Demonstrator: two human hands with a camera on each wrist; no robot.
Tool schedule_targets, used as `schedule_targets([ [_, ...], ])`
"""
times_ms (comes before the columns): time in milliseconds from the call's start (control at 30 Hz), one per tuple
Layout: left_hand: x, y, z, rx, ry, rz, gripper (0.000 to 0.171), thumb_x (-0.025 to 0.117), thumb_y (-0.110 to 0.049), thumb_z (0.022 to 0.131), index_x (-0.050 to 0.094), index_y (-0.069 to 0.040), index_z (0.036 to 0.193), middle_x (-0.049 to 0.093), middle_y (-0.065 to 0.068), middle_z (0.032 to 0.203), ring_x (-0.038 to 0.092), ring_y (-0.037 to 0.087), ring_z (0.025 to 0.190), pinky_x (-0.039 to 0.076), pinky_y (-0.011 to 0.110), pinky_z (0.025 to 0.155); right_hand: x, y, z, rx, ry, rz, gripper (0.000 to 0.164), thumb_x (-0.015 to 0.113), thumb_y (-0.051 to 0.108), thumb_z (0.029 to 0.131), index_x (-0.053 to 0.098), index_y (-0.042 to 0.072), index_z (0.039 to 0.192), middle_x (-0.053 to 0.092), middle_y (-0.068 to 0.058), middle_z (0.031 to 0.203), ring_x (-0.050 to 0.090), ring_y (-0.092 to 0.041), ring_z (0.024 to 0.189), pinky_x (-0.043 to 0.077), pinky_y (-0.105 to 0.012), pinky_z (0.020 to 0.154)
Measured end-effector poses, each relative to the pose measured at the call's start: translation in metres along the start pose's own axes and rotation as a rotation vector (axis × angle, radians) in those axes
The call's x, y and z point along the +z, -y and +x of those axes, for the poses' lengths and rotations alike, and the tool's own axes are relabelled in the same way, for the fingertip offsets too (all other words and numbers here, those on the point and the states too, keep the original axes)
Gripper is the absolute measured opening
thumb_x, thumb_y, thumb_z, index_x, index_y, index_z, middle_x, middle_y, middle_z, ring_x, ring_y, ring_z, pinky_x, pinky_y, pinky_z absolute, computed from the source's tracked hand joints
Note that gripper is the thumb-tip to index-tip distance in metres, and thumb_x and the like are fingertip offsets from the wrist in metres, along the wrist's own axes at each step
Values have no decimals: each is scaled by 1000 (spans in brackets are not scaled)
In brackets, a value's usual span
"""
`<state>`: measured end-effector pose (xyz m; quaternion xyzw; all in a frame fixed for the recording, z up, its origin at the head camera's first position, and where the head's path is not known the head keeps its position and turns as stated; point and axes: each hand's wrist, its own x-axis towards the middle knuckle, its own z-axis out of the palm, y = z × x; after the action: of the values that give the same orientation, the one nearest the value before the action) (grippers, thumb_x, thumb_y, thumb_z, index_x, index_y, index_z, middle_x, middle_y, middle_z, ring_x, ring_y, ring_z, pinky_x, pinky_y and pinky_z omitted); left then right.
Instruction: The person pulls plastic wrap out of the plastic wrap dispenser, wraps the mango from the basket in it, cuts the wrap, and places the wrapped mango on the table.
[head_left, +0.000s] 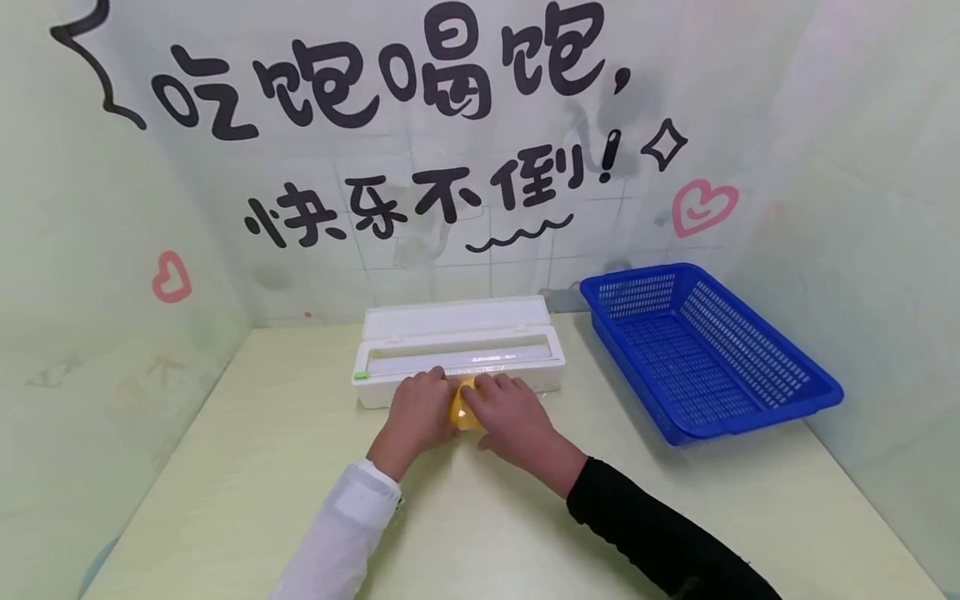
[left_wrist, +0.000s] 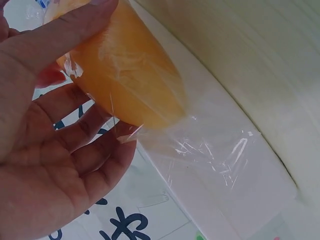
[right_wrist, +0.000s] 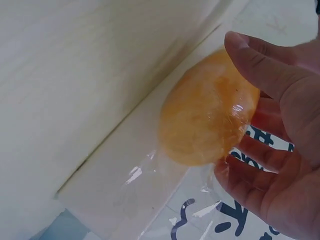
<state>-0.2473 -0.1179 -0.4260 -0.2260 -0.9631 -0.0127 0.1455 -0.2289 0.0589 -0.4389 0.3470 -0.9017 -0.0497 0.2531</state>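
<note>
Yellow item (head_left: 466,408), one, in two hands (head_left: 422,410) (head_left: 516,421)

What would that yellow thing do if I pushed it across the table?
The yellow thing would probably roll or wobble, because its sides look curved. It might feel slippery, since shiny clear wrap lies over it. The wrap looks thin and wrinkled, so it's probably floppy.

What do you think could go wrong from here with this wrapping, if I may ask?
The cling film is wrinkled beside the mango-like item, so it might stick to itself or tear.
The item's film-covered surface looks glossy, so it could slip if the left grip or right grip loosens.
Both work close to the white dispenser box, so a bump might shift it.
</note>
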Motion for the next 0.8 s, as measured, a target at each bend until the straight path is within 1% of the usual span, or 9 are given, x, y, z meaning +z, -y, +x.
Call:
schedule_targets([
  [33, 0, 0, 0, -3, 5, -1, 39, 91, -30, 64, 72, -11, 91, 58, 6, 80, 58, 24, 67, 51, 40, 61, 4, 1, 0, -4, -30, -33, 73, 96, 46, 61, 60, 14, 116, 60, -5, 107, 61, -23, 88, 54, -33, 74],
  [133, 0, -1, 0, -9, 13, 2, 39, 92, -30, 63, 71, -11, 91, 58, 6, 81, 57, 24, 67, 50, 39, 60, 12, 4, 2, 4, -107, -84, 62, 96, 36, 63, 61, 13, 108, 60, -6, 100, 58, -21, 76, 52, -30, 65],
  [200, 0, -1, 0, -12, 9, 5, 38, 91, -29, 65, 71, -11, 92, 58, 6, 81, 56, 23, 67, 50, 37, 59, 14, 5, 4, 16, -131, -97, 56, 95, 31, 65, 62, 12, 106, 60, -6, 96, 57, -21, 70, 50, -28, 60],
  [233, 1, -1, 0, -13, 4, 8, 38, 91, -29, 65, 71, -10, 92, 59, 6, 82, 56, 23, 67, 50, 37, 58, 14, 5, 5, 21, -131, -101, 54, 95, 30, 66, 62, 12, 106, 60, -6, 95, 56, -20, 69, 49, -27, 59],
  [367, 2, -2, 1, -8, -10, 15, 38, 90, -29, 67, 71, -10, 92, 59, 7, 83, 56, 23, 67, 50, 36, 58, 11, 6, 9, 39, -82, -108, 52, 94, 32, 67, 64, 12, 104, 61, -5, 93, 56, -19, 66, 47, -25, 56],
  [467, 3, -1, 2, -10, -6, 13, 38, 90, -31, 67, 70, -10, 91, 59, 7, 82, 56, 23, 67, 49, 37, 57, 9, 5, 10, 38, -45, -106, 50, 94, 33, 67, 66, 13, 103, 62, -5, 94, 57, -18, 66, 48, -25, 55],
  [667, 4, -1, 3, -35, 52, -36, 41, 92, -31, 65, 71, -10, 93, 57, 6, 83, 55, 24, 69, 50, 37, 58, 10, -1, 13, 29, 3, -58, 48, 93, 34, 66, 69, 13, 102, 62, -4, 93, 59, -18, 67, 51, -27, 54],
  [800, 5, -1, 4, -49, 74, -53, 40, 91, -31, 65, 69, -8, 89, 57, 7, 84, 55, 25, 70, 51, 38, 60, 9, -5, 15, 32, 42, -4, 49, 93, 37, 67, 68, 14, 103, 61, -3, 93, 61, -19, 69, 53, -29, 56],
])
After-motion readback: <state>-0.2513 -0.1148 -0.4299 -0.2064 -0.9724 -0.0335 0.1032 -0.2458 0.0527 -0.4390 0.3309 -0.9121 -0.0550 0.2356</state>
